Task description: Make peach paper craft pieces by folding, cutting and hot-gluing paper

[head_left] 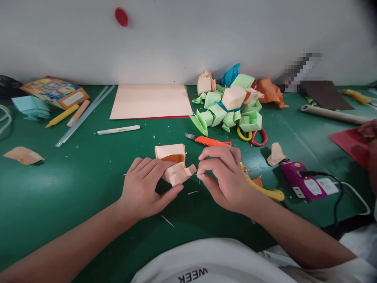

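My left hand is closed on a small folded peach paper piece, holding it between thumb and fingers just above the table. A narrow tab of the piece sticks out to the right. My right hand has its thumb and fingertips pinched together beside that tab; whatever they hold, if anything, is too small to make out. Just behind the left fingers stands an open peach paper box. An orange utility knife with its blade out lies beyond my right hand. A yellow tool with an orange trigger, perhaps a glue gun, is partly hidden behind my right hand.
Folded green and peach paper shapes are heaped at the back beside scissors. Peach sheets lie against the wall. A purple power socket with cables is at right, near another person's hand. Glue sticks and a pen lie left.
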Demonstrator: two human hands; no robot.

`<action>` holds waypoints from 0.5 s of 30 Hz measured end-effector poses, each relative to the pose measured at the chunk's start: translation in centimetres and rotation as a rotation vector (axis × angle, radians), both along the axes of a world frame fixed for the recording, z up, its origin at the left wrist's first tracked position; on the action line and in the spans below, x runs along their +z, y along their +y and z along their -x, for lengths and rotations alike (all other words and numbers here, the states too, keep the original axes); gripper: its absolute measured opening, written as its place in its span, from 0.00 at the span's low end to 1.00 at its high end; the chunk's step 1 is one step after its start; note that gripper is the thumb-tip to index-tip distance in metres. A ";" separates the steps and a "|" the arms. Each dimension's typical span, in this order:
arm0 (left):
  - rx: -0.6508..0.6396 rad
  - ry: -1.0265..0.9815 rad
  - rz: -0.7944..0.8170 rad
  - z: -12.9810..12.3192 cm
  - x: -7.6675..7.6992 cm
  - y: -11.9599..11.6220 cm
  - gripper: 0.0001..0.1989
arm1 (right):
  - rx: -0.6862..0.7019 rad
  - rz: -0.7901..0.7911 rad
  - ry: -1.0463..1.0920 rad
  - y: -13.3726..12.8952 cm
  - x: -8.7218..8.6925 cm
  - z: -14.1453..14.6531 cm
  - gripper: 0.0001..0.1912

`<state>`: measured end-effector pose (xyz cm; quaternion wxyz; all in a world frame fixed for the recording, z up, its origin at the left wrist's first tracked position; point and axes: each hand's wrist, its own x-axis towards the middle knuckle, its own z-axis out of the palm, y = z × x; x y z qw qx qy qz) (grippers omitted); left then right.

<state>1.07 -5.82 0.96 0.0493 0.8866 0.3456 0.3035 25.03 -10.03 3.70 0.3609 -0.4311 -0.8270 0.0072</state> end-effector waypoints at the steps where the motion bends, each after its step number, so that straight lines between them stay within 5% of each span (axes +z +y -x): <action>1: -0.006 0.000 0.005 0.1 0.0 0.0 0.19 | -0.005 -0.013 0.030 0.1 0.1 -0.3 0.06; 15: -0.086 0.052 -0.161 0.6 -0.4 0.5 0.21 | -0.036 -0.060 0.222 0.9 0.1 -1.7 0.08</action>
